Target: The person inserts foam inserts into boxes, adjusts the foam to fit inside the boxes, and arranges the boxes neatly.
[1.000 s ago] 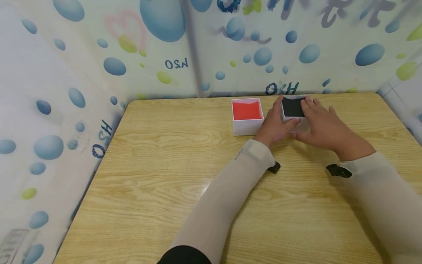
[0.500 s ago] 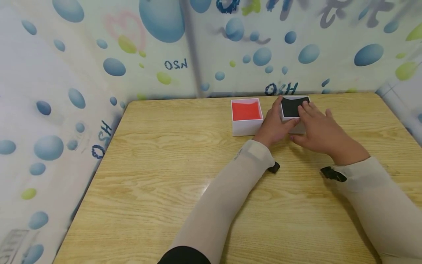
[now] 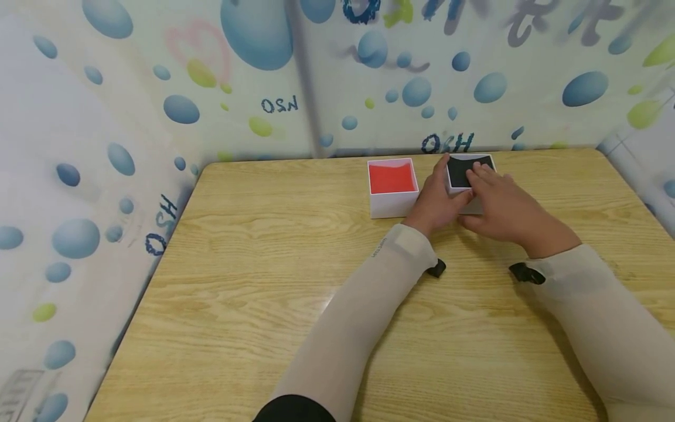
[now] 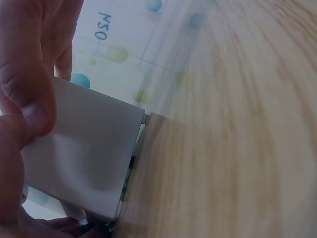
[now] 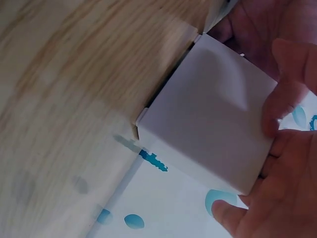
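A white box with a black insert showing in its top stands at the far side of the table. My left hand grips it, fingers along its left side and thumb on the front face. My right hand lies over the right part of the box, with fairly straight fingertips on the black insert and the thumb low at the front. In the left wrist view the plain box face is partly covered by fingers; the right wrist view shows the same white face between both hands.
Left of the hands stands a second white box with a red insert. The wooden table meets a wall covering with blue and green spots just behind both boxes.
My right hand has moved left, its fingertips going from the right edge of the black insert toward its middle. The left hand keeps its grip, and both boxes stay in place.
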{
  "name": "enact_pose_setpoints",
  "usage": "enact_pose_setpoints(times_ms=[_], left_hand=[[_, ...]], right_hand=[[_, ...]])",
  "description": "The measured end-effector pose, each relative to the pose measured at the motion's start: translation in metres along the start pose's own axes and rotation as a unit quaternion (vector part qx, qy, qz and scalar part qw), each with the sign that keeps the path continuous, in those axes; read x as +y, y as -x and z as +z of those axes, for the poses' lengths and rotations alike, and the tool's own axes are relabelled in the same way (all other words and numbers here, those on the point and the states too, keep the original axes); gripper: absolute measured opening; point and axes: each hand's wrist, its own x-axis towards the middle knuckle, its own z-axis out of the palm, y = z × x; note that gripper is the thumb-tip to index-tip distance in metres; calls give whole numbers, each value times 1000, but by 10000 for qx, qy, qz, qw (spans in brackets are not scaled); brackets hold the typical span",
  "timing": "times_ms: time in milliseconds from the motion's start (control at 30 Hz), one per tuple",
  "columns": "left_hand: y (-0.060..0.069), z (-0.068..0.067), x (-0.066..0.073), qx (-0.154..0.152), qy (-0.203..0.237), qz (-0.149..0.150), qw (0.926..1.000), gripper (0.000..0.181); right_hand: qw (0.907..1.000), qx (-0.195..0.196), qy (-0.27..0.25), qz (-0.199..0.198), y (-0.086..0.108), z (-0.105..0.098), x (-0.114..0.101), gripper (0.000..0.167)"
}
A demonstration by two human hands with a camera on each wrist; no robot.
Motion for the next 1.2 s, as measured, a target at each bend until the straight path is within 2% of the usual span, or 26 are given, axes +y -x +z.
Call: enact_pose_setpoints(times_ms=[600,1000,1200], left_hand=[[0,-1,0,-12,-44,40,10000,95],[1,-2,1,-35,-47,-39,10000,94],[2,-1,1,-36,-41,-118,9999,93]], right_hand=[[9998,-125,151,7,-6,-2,-4,94],[9999,-42,91,-8,-9,1,-3,90],[9999,-121,68,24,-9,0,-5,87]])
